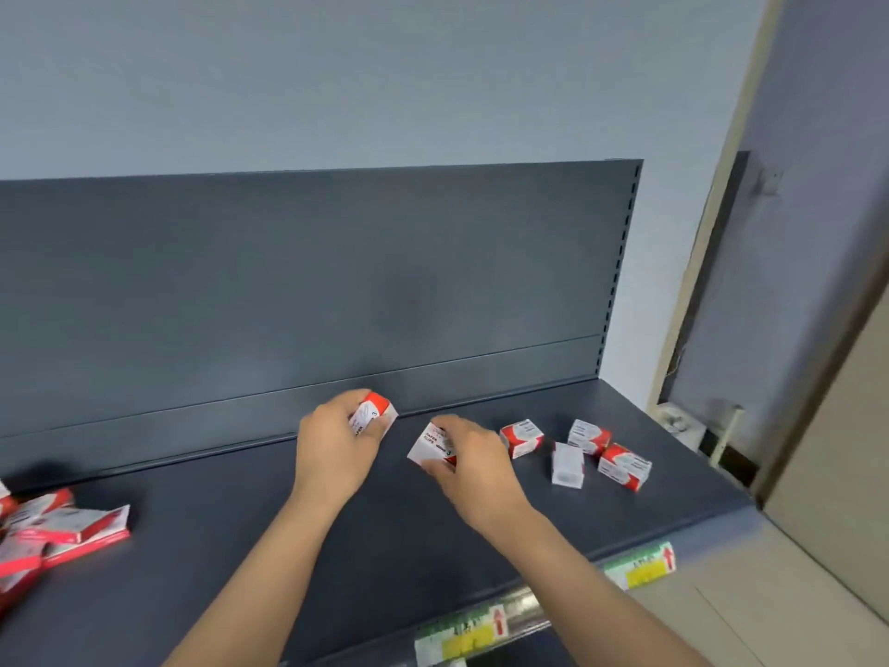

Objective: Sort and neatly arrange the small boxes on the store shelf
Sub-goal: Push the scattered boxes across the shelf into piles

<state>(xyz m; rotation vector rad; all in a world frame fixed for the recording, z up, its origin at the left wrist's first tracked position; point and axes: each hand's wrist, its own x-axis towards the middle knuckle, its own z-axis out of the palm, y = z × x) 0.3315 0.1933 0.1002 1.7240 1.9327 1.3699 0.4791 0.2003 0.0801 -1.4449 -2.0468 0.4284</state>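
Shelf (pixel 336 546) holds four loose boxes (pixel 567 464) at right and a pile (pixel 62 527) at far left. Mid-shelf, left hand (pixel 332 445) grips a box (pixel 375 414) near the back panel (pixel 288 281); right hand (pixel 474 457) pinches a second box (pixel 433 445) just beside it.

1. The white-and-red box (pixel 433 446) pinched in the right hand (pixel 474 462) reads "PAPER CLIPS", with a "3" beside it.
2. Just left of that box, the second box (pixel 373 412), gripped by the left hand (pixel 332 442), shows a "3"; fingers cover part of its other lettering.
3. Below that box, price tags (pixel 462 633) on the front rail (pixel 529 600) bear red up-arrows; their print is too blurred to read.
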